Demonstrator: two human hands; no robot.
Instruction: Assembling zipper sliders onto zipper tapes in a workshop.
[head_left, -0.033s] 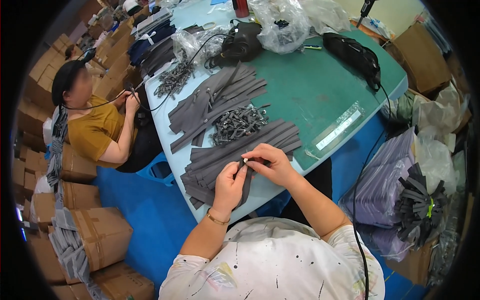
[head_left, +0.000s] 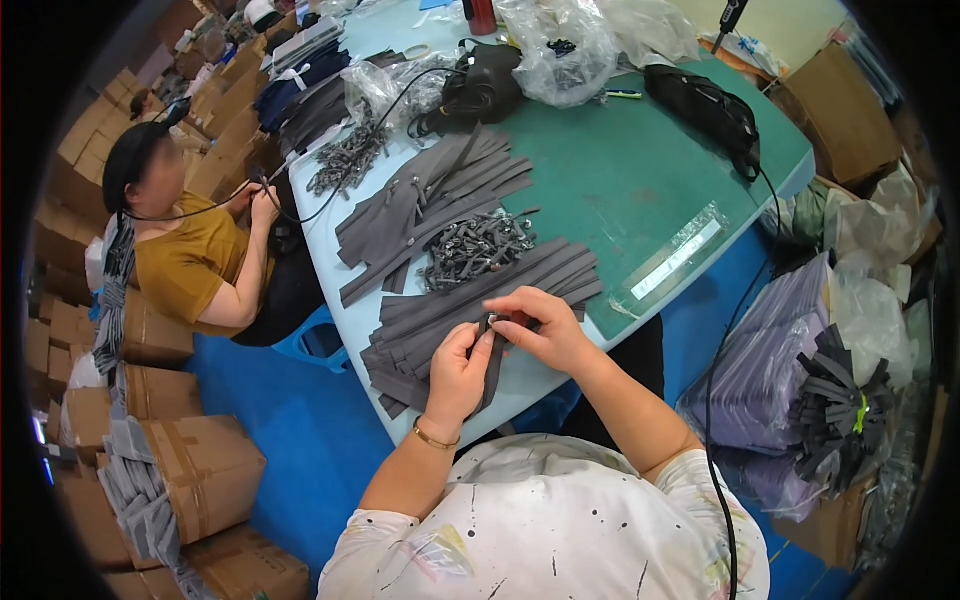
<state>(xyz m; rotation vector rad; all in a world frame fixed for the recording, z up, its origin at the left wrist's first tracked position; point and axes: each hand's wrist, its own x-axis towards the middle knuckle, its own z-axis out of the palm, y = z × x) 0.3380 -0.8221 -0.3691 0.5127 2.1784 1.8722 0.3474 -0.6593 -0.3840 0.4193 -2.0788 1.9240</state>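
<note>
Close to the table's near edge, my left hand (head_left: pixel 458 375) pinches a dark grey zipper tape (head_left: pixel 492 378) that hangs down from the fingertips. My right hand (head_left: pixel 545 328) is closed around a small shiny zipper slider (head_left: pixel 493 318) at the tape's upper end. The two hands nearly meet there, and fingers partly cover the slider. Beneath and beyond them lies a fanned stack of grey zipper tapes (head_left: pixel 540 268). Just past that stack is a heap of zipper sliders with grey pulls (head_left: pixel 480 248). Farther off lie more zipper tapes (head_left: pixel 400 200).
A co-worker (head_left: pixel 200 255) sits at the table's left side. Another slider heap (head_left: pixel 345 160), a black bag (head_left: pixel 490 85), clear plastic bags (head_left: pixel 570 50) and a black pouch (head_left: pixel 705 110) lie toward the back. Cardboard boxes (head_left: pixel 200 475) stand left; wrapped bundles (head_left: pixel 765 350) stand right.
My right fingertips have shifted very slightly at the slider, which now looks darker and less pale. Everything else looks the same.
</note>
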